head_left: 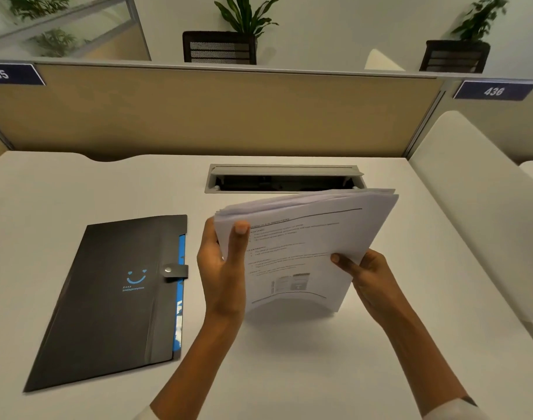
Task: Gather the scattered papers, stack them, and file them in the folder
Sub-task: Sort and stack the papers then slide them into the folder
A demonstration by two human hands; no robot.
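Note:
A stack of white printed papers (301, 237) stands nearly upright on the white desk (77, 189), its lower edge touching the surface and bowed. My left hand (223, 268) grips the stack's left side, thumb on the front sheet. On the right side my right hand (371, 277) holds it, thumb on the front. A black folder (113, 301) with a blue smiley print lies flat to the left of my hands. Its snap strap is fastened, and a blue inner edge shows along its right side.
A grey cable hatch (283, 178) stands open in the desk behind the papers. A tan partition (213, 113) closes the back of the desk. A white divider (477, 201) runs along the right side. Dark chairs and plants stand beyond the partition.

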